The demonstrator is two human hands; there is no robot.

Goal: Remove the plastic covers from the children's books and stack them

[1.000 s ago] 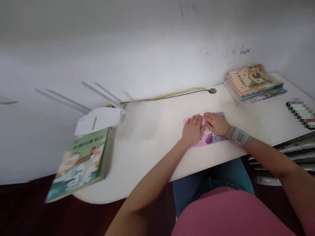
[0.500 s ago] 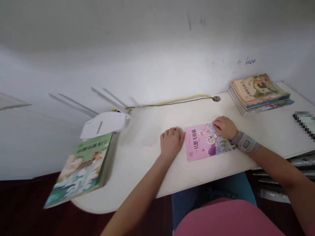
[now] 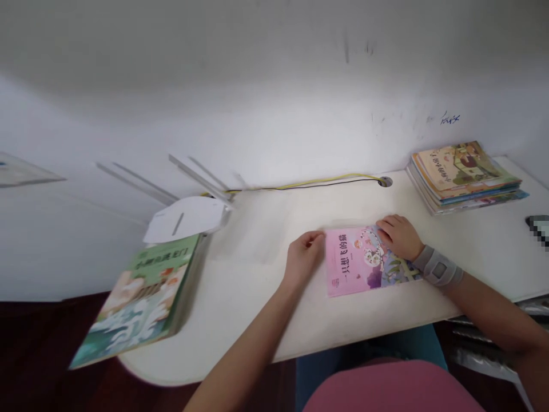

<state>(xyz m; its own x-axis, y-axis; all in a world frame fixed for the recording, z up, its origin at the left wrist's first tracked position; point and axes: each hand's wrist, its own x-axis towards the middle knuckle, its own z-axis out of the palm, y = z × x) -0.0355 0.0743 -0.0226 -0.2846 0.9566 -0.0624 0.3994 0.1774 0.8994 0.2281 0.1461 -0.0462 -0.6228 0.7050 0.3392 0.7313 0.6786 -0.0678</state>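
Observation:
A thin pink and purple picture book (image 3: 349,269) with a cat on its cover lies face up on the white desk (image 3: 240,286). At its upper left corner my left hand (image 3: 303,254) is closed, thumb and forefinger pinched together on the edge. My right hand (image 3: 401,236) lies over the upper right part of the cover, palm down, its fingers loosely bent and resting on the book. A grey band (image 3: 440,267) circles the right wrist.
A stack of picture books (image 3: 467,171) stands at the back right. At left, a green-covered book pile (image 3: 150,297) overhangs the desk edge, beside a white router (image 3: 184,220) with antennas. A yellow cable (image 3: 317,180) runs along the wall to a hole. A pixelated dark object (image 3: 539,229) lies far right.
My left hand has gone from resting beside the book with fingers bent to pinching its upper left corner. The right hand stays on the cover. The whole view has shifted slightly.

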